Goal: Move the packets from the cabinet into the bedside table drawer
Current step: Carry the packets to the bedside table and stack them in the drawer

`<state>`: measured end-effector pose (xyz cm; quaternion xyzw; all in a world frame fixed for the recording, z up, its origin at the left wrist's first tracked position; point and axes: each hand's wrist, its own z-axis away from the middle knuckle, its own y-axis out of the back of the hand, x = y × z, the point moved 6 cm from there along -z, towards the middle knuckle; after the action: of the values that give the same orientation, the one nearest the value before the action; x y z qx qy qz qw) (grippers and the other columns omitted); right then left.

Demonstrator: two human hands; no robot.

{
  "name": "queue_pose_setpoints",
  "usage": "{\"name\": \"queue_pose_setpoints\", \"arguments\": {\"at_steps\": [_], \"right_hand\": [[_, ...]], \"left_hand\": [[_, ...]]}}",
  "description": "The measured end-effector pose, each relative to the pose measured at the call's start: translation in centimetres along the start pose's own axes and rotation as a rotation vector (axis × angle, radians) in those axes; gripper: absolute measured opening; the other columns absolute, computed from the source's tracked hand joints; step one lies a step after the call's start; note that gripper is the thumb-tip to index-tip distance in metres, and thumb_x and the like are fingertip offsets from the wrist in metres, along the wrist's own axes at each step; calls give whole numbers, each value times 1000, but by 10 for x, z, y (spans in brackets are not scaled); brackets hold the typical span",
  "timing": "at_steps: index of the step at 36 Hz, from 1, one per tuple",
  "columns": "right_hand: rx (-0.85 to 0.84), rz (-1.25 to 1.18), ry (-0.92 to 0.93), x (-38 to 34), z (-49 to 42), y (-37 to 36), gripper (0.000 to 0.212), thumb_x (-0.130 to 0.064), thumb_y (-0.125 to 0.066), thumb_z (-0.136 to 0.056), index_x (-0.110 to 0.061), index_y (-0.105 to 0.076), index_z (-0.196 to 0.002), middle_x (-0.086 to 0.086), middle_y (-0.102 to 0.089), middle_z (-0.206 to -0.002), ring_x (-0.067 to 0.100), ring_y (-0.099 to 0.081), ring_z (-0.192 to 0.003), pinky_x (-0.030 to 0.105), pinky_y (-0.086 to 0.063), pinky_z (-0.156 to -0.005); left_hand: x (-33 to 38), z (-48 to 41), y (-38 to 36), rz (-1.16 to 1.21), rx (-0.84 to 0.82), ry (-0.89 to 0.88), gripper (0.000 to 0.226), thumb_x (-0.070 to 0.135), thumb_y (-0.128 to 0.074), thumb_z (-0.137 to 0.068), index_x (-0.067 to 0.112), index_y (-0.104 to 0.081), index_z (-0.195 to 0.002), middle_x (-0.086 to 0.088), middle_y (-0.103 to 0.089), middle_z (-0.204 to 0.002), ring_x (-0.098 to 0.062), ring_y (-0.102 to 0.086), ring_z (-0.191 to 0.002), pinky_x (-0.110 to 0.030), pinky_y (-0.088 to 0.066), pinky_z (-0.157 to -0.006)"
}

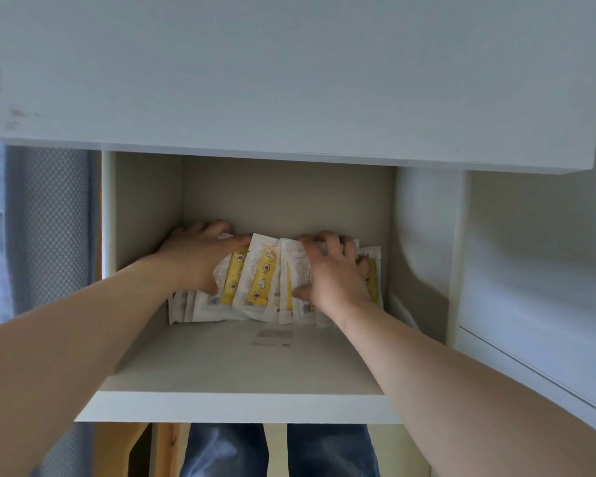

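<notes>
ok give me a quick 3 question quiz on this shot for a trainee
1. True or false: the left hand and right hand both hold packets.
2. The packets' stripes are: A red, B yellow, C green.
3. Fill in: the packets stand in a row at the ___ of the compartment.
Key: 1 true; 2 B; 3 back.

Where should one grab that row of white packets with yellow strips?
At its two outer ends, coming from the open front and squeezing inward. The white packets with yellow strips stand loose on edge, so the left hand and right hand pressing together likely keep them bundled.
</notes>
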<state>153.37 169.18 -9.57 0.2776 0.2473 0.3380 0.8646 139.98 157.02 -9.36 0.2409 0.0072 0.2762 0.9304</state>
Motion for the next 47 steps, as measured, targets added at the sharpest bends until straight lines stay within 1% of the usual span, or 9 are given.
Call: {"name": "queue_pose_setpoints", "arguments": {"at_steps": [3, 7, 11, 15, 20, 26, 36, 40, 47], "right_hand": [[-2, 12, 3, -1, 0, 2, 78, -46, -69, -77, -30, -28, -141, 3, -21, -143, 28, -17, -134, 52, -29, -104], [33, 33, -8, 3, -1, 10, 74, -57, -59, -80, -32, -27, -141, 1, -21, -146, 28, -16, -135, 52, -21, -107], [15, -9, -15, 10, -1, 11, 67, -58, -54, -82, -38, -28, -140, -4, -14, -151, 28, -10, -139, 53, -18, -108], [3, 1, -62, 20, 5, 11, 62, -55, -55, -83, -34, -34, -138, -3, -16, -150, 27, -17, -135, 48, -24, -105], [63, -61, -118, 20, 8, 14, 68, -60, -52, -84, -28, -30, -139, -1, -14, -151, 29, -16, -135, 47, -26, -104], [-79, -48, -10, 7, 9, -1, 78, -56, -52, -86, -31, -13, -148, -5, 1, -157, 30, 7, -144, 61, -9, -110], [15, -145, -34, 2, 16, 8, 72, -51, -46, -91, -34, -7, -149, -3, 4, -159, 28, 10, -145, 55, -2, -113], [60, -251, -145, 7, 25, 17, 65, -47, -43, -94, -29, -13, -149, 1, -3, -159, 29, 0, -146, 47, -8, -115], [92, -350, -267, 9, 76, 48, 59, -44, -44, -94, -24, -24, -146, 3, -19, -155, 27, -17, -142, 44, -21, -112]], "left_hand": [[6, 3, 4, -8, -7, 33, 95, 43, -71, -72, 40, -10, -146, 4, -12, -151, -24, -12, -139, -44, -20, -109], [28, -1, 17, 255, 224, -6, 86, 45, -61, -82, 31, -9, -148, 8, -7, -156, -18, -3, -143, -43, -13, -112], [48, -9, 9, 196, 298, -31, 56, 37, -43, -96, 27, -21, -147, 9, -21, -153, -15, -12, -141, -34, -13, -110], [53, -6, 6, 215, 415, 28, 40, 33, -41, -97, 22, -40, -136, 4, -40, -141, -18, -28, -133, -32, -16, -106], [52, 2, 7, 226, 500, 174, 41, 32, -43, -95, 15, -44, -133, -5, -39, -141, -24, -27, -135, -51, -7, -113], [41, 0, -18, 241, 375, 192, 54, 39, -34, -98, 19, -21, -146, 0, -11, -156, -22, -2, -145, -51, -5, -114], [60, 5, -8, 178, 304, 112, 61, 41, -26, -99, 30, 7, -150, 6, 19, -157, -23, 20, -144, -52, 5, -114], [66, 13, -2, 287, 303, 100, 57, 32, -31, -100, 27, -5, -150, 5, 8, -159, -21, 13, -146, -47, 2, -116], [69, 72, 28, 587, 344, 174, 48, 19, -39, -97, 24, -31, -144, 0, -28, -151, -27, -31, -134, -42, -34, -105]]}}
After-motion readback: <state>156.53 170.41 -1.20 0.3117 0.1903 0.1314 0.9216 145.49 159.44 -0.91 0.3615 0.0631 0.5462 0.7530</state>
